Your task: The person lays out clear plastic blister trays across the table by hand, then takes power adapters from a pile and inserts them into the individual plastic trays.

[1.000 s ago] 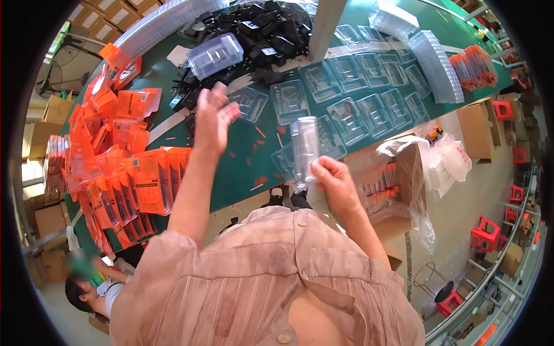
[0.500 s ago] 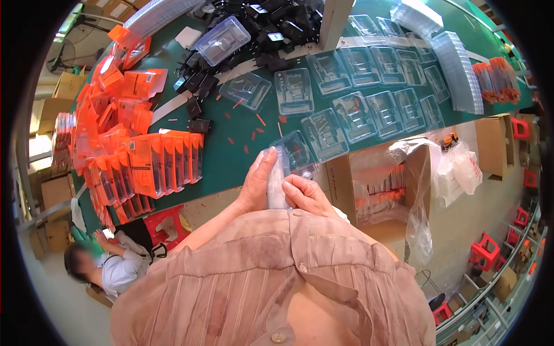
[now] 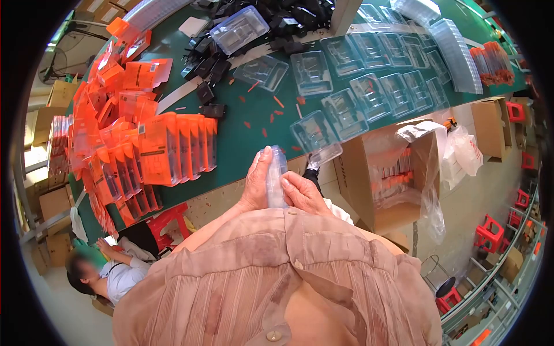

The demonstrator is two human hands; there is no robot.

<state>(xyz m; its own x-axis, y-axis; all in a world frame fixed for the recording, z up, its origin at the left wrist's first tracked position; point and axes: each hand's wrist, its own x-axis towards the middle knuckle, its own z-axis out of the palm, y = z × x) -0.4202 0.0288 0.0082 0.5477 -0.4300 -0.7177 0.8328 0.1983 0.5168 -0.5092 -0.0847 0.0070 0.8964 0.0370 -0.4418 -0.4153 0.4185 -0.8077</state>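
Between my two hands, close in front of my chest, a clear plastic blister tray [image 3: 276,173] stands on edge. My left hand [image 3: 255,183] is wrapped round its left side, thumb near the top. My right hand [image 3: 302,194] pinches its right side lower down, fingers curled in. Whether it is one tray or several nested together I cannot tell. Just past my hands, an unheld blister tray [image 3: 315,134] lies near the table edge. More clear trays [image 3: 344,113] are spread in rows to the right.
Orange-and-clear packages [image 3: 167,151] crowd the left of the green table [image 3: 242,135]. Black adapters [image 3: 213,69] are heaped at the back. Nested trays [image 3: 456,57] stand far right. Below the edge sits an open carton [image 3: 398,202]. Another person [image 3: 107,268] sits lower left.
The table and its contents have shifted in view as my head moved. My hands keep their hold on the blister tray, now apart from the loose tray beyond them.
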